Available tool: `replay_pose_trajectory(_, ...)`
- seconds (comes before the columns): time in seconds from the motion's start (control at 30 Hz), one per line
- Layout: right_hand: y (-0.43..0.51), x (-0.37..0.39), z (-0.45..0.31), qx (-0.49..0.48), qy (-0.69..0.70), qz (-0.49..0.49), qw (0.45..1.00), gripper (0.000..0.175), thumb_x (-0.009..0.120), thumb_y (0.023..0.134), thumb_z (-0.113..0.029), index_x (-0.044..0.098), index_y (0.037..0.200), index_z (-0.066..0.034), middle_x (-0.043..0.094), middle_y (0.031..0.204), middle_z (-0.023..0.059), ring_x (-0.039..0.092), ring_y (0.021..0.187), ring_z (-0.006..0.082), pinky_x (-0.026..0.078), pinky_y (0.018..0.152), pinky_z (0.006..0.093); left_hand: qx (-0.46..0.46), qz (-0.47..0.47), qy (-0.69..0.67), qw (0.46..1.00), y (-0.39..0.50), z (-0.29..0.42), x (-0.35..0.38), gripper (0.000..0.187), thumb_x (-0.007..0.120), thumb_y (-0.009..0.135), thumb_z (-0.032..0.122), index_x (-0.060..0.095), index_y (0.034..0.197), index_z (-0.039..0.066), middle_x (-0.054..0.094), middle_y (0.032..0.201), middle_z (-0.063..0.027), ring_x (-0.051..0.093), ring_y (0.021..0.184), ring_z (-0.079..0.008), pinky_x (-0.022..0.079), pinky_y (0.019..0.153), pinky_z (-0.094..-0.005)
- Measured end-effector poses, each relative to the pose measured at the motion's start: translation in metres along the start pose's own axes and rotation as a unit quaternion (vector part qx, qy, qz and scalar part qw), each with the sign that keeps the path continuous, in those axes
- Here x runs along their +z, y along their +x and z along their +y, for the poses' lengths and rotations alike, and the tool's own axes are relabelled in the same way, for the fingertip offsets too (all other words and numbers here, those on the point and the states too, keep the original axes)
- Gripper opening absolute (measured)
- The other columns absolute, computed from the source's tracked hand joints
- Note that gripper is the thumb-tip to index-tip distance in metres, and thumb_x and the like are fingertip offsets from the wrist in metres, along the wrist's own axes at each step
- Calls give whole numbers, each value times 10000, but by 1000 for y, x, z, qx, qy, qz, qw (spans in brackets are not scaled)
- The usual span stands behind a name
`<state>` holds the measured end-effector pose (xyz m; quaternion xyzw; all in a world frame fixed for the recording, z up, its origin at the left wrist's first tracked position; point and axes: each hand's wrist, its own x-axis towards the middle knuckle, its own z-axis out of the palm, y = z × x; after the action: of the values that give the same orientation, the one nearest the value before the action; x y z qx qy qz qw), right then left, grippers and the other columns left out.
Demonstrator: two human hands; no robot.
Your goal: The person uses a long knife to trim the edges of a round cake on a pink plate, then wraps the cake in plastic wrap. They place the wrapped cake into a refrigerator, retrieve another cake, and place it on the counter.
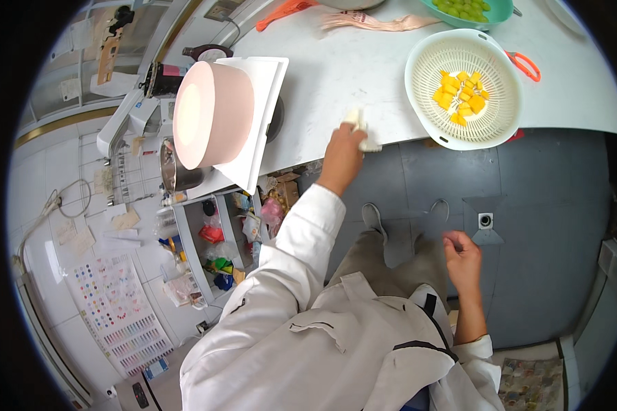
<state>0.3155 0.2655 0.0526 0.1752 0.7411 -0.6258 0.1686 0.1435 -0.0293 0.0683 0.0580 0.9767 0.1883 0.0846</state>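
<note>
My left hand (342, 154) grips a pale cloth (361, 131) at the front edge of the white counter (319, 92). Down at my right side, away from the counter, my right hand (461, 251) has its fingers curled; a faint translucent blur lies by the fingertips, and whether they pinch something is unclear. To the right of the cloth, a white plastic colander (416, 103) holds yellow fruit cubes (467, 92). On the left, a tall pale pink round cake (226, 113) stands on a white square board (267, 97) over a dark round base.
Orange-handled scissors (525, 66) lie beside the colander. Behind it are a green bowl (501, 15) of green grapes (460, 9) and a piping bag (378, 22). A stand mixer (121, 123) with a steel bowl (182, 172) is at left. Open shelves (198, 246) hold packages below.
</note>
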Motion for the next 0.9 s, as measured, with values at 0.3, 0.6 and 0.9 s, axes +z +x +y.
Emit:
replay_pose_trajectory(0.3,22,18,-50,-86,181,-35,979,136,605,908,-15,686,1015,9,670,894,59,629,760,108,522,684,246,-179,-191,-651,713,-92,57,-27,451,676,852,1,558,1286,40,630,1167,-53,603,1022,-124,498,893,-286)
replay_pose_trajectory(0.6,20,44,-88,-13,161,-63,985,184,585,961,-116,682,1020,28,664,936,77,661,781,140,556,635,256,-211,-115,-760,604,-84,74,-28,267,658,925,201,630,1113,12,675,974,-32,628,859,-102,531,750,-268)
replay_pose_trajectory(0.9,41,57,-128,24,202,12,979,197,619,939,-131,696,980,46,675,791,72,646,689,112,520,578,237,-284,-107,-703,643,-104,79,-30,168,661,912,115,640,1050,21,678,970,-49,639,845,-123,528,741,-284)
